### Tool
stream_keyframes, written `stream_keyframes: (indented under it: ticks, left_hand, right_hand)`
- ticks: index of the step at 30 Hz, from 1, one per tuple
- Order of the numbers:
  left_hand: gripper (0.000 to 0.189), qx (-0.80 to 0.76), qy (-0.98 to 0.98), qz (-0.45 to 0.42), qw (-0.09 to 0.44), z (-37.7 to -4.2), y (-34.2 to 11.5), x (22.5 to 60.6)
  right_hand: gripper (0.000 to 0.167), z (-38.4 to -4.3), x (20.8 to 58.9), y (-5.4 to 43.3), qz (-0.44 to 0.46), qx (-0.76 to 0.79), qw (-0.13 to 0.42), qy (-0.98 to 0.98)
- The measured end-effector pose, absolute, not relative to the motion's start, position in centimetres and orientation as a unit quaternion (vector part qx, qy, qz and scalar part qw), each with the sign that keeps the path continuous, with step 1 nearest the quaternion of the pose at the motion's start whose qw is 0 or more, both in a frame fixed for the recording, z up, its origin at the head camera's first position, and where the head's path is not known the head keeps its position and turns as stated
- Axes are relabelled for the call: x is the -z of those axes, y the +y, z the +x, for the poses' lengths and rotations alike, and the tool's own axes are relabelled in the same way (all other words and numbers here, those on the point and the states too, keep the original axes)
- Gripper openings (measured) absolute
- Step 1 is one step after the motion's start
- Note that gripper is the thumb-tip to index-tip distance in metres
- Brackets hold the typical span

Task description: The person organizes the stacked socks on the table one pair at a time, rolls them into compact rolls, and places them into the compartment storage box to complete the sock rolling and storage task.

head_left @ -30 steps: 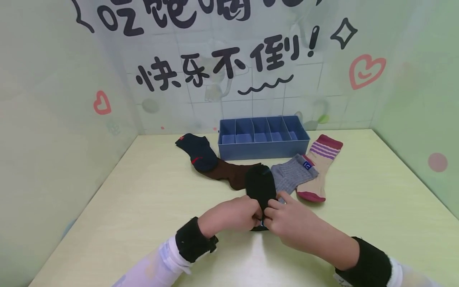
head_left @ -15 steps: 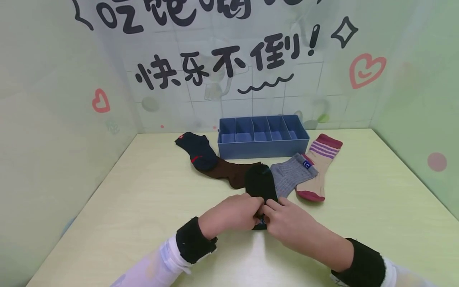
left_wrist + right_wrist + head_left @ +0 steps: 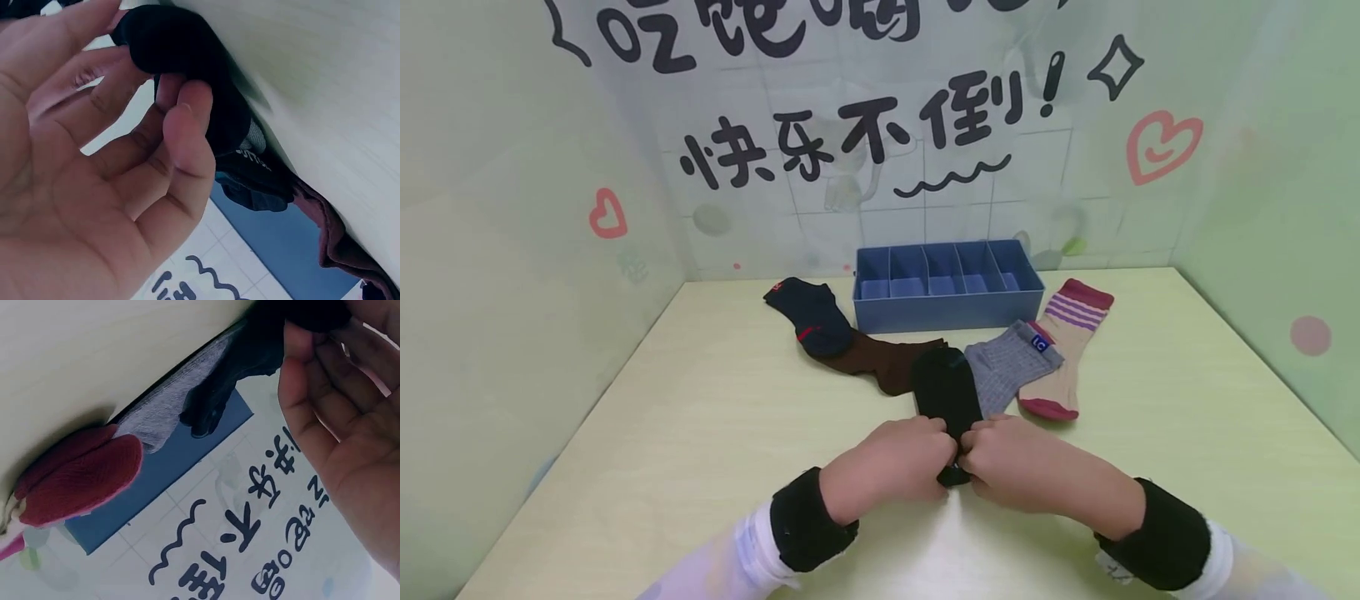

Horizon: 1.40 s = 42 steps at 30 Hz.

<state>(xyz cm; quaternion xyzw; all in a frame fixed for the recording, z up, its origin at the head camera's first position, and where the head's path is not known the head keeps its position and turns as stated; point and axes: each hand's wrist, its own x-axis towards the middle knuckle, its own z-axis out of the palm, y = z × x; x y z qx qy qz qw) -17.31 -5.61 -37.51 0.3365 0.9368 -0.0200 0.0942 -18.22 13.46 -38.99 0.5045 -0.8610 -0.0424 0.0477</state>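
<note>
A black sock (image 3: 946,385) lies lengthwise at the middle of the table, its toe end pointing away from the person. At its near end my left hand (image 3: 891,462) and my right hand (image 3: 1037,465) meet from either side, fingers curled, pinching the fabric. In the left wrist view a rounded dark fold of the sock (image 3: 181,44) sits at the fingertips, with small light lettering farther along. The right wrist view shows the right fingers on the dark cloth, partly cut off by the frame. A grey sock (image 3: 1003,367) touches the black one's right side.
Behind stands a blue box (image 3: 947,312) with several compartments. Left of centre, a navy sock (image 3: 816,317) overlaps a brown sock (image 3: 880,358). A beige sock (image 3: 1060,358) with a dark red toe and cuff lies to the right, partly under the grey one.
Both hands have shifted slightly toward the person and rolled inward on the near end. The small label between them is now mostly covered, and the teal line at the far end no longer shows.
</note>
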Motion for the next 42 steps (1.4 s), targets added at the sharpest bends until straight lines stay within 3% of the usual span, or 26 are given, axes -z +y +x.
stream_keyframes:
  ticks: [7, 13, 17, 23, 28, 33, 37, 39, 42]
  left_hand:
    - [0.012, 0.044, 0.937, 0.344, 0.029, -16.5, -5.4, 37.9]
    - [0.025, 0.001, 0.939, 0.34, 0.058, -16.7, -5.5, 37.8]
    - [0.027, -0.02, 0.938, 0.336, 0.088, -16.9, -5.6, 37.6]
    - [0.034, -0.053, 0.933, 0.323, 0.149, -17.1, -5.8, 37.3]
    - [0.03, -0.133, 0.923, 0.306, 0.191, -17.8, -6.1, 37.5]
    - [0.013, -0.164, 0.921, 0.301, 0.185, -18.6, -6.3, 37.9]
    - [0.013, -0.17, 0.92, 0.3, 0.189, -18.8, -6.4, 38.0]
    - [0.013, -0.162, 0.921, 0.3, 0.19, -18.7, -6.4, 38.0]
    - [0.02, -0.132, 0.926, 0.308, 0.173, -18.4, -6.3, 37.8]
  right_hand:
    - [0.005, -18.7, 38.7, 13.7, 0.485, -0.045, -0.046, -0.872]
    - [0.009, -18.8, 38.3, 13.7, 0.422, -0.1, -0.137, -0.891]
    - [0.017, -18.8, 38.1, 13.6, 0.387, -0.124, -0.161, -0.899]
    - [0.018, -18.8, 38.3, 13.6, 0.408, -0.133, -0.134, -0.893]
    - [0.016, -18.2, 38.4, 13.3, 0.443, -0.062, -0.067, -0.892]
    - [0.012, -17.3, 38.7, 13.1, 0.488, 0.065, 0.023, -0.87]
    - [0.01, -16.7, 38.9, 13.0, 0.509, 0.11, 0.091, -0.849]
    - [0.011, -16.7, 39.1, 13.0, 0.512, 0.116, 0.102, -0.845]
    - [0.009, -17.1, 39.2, 13.0, 0.511, 0.09, 0.071, -0.852]
